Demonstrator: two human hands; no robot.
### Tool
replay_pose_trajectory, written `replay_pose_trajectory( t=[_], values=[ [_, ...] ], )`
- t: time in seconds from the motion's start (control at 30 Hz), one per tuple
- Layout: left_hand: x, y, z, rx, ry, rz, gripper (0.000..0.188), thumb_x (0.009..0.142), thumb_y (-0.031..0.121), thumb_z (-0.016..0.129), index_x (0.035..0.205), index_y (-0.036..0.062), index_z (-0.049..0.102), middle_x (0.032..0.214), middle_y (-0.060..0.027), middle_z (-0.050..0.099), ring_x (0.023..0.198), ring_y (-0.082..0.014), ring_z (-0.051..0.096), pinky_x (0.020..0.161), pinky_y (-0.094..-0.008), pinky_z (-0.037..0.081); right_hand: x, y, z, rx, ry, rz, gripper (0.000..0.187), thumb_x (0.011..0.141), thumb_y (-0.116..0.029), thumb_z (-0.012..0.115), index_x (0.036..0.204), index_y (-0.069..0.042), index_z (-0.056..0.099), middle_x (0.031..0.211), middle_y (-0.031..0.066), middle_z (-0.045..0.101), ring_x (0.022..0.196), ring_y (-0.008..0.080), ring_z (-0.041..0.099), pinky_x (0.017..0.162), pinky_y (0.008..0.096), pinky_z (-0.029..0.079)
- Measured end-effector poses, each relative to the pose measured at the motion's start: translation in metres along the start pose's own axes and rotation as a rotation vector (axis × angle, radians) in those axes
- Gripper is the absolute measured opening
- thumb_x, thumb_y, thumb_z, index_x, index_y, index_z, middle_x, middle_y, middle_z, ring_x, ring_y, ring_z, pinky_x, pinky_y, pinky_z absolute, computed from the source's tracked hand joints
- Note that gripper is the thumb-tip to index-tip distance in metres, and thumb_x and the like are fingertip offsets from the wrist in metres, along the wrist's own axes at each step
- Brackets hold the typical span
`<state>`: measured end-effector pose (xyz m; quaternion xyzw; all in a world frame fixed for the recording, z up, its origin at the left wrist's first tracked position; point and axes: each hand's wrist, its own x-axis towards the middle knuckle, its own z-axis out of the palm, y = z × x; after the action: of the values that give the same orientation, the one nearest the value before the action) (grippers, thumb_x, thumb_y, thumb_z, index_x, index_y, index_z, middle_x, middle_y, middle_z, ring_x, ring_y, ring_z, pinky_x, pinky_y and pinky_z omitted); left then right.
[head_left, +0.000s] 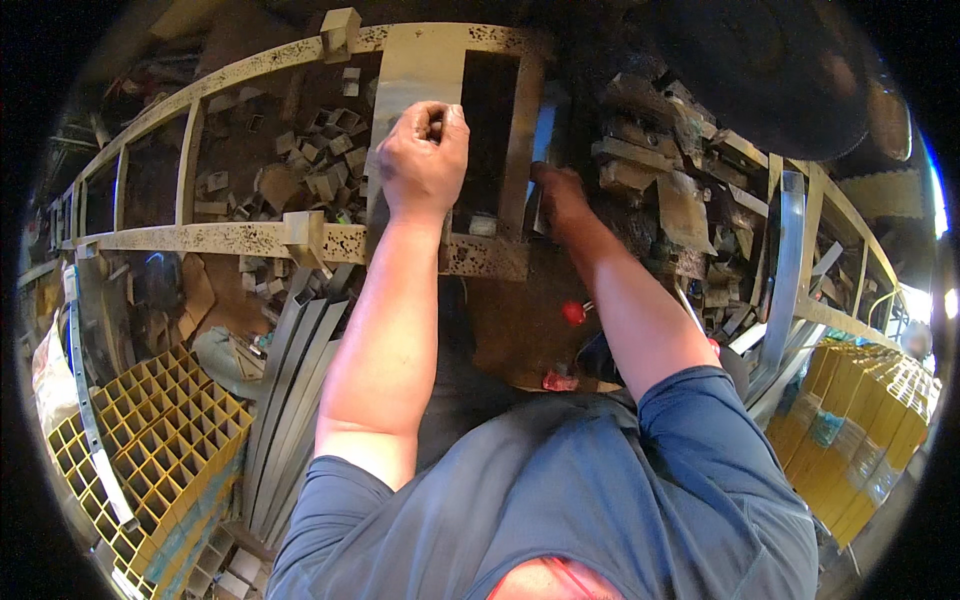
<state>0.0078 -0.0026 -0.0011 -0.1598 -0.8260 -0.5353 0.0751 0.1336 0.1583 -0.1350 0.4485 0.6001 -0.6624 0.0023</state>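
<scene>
My left hand [424,155] is above a pale flat plate [425,65] that lies across a long ladder-like metal frame [230,240]. Its fingers are curled into a fist with the thumb alongside, and whatever is inside, if anything, is hidden. Farther right, my right hand [562,198] is in shadow beside the frame's end bar [522,140]. Its fingers look closed next to a bluish flat strip [544,140]; I cannot make out whether it grips that strip.
Cut metal tube pieces [325,160] lie heaped under the frame. Long grey bars [290,390] lean at the left, near a bundle of yellow-edged square tubes [150,430]. Another yellow bundle [850,420] stands right. A dark round object [760,70] is at the upper right.
</scene>
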Motion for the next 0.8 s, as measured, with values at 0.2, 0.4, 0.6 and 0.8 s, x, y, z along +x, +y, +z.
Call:
replay_pose_trajectory(
  t=[0.2, 0.4, 0.6, 0.8],
  values=[
    [0.001, -0.006, -0.005, -0.033, 0.019, 0.003, 0.021, 0.097, 0.025, 0.079, 0.097, 0.0035, 0.077, 0.082, -0.0127, 0.078, 0.073, -0.0261, 0.077, 0.071, -0.0378, 0.06, -0.02, -0.027, 0.008, -0.246, -0.002, -0.034, 0.043, 0.095, -0.036, 0.071, 0.111, 0.003, 0.079, 0.11, 0.0281, 0.077, 0.104, 0.0465, 0.074, 0.09, 0.0548, 0.055],
    [-0.001, 0.001, -0.001, 0.025, 0.014, 0.06, 0.019, 0.097, 0.023, 0.079, 0.096, 0.0041, 0.077, 0.081, -0.0122, 0.077, 0.072, -0.0264, 0.077, 0.07, -0.0372, 0.06, -0.004, -0.016, -0.001, -1.341, -0.036, -0.652, 0.03, 0.098, -0.019, 0.061, 0.107, 0.0, 0.081, 0.111, 0.0262, 0.078, 0.105, 0.0466, 0.075, 0.094, 0.0578, 0.058],
    [0.003, 0.001, -0.003, 0.078, 0.012, 0.11, 0.019, 0.096, 0.022, 0.08, 0.097, 0.0041, 0.076, 0.081, -0.0119, 0.078, 0.073, -0.0266, 0.078, 0.07, -0.0376, 0.06, -0.016, -0.019, -0.005, -1.028, -0.052, -0.524, 0.042, 0.093, -0.028, 0.075, 0.111, 0.01, 0.074, 0.106, 0.032, 0.076, 0.094, 0.0429, 0.074, 0.082, 0.0495, 0.056],
    [0.002, -0.007, -0.001, 0.029, -0.01, 0.062, 0.021, 0.096, 0.024, 0.081, 0.099, 0.0036, 0.077, 0.082, -0.0121, 0.078, 0.073, -0.026, 0.077, 0.07, -0.0378, 0.06, -0.047, -0.013, -0.004, -0.264, -0.032, -0.106, 0.038, 0.096, -0.035, 0.069, 0.106, 0.001, 0.077, 0.104, 0.0245, 0.076, 0.092, 0.041, 0.072, 0.084, 0.0512, 0.055]
  ],
)
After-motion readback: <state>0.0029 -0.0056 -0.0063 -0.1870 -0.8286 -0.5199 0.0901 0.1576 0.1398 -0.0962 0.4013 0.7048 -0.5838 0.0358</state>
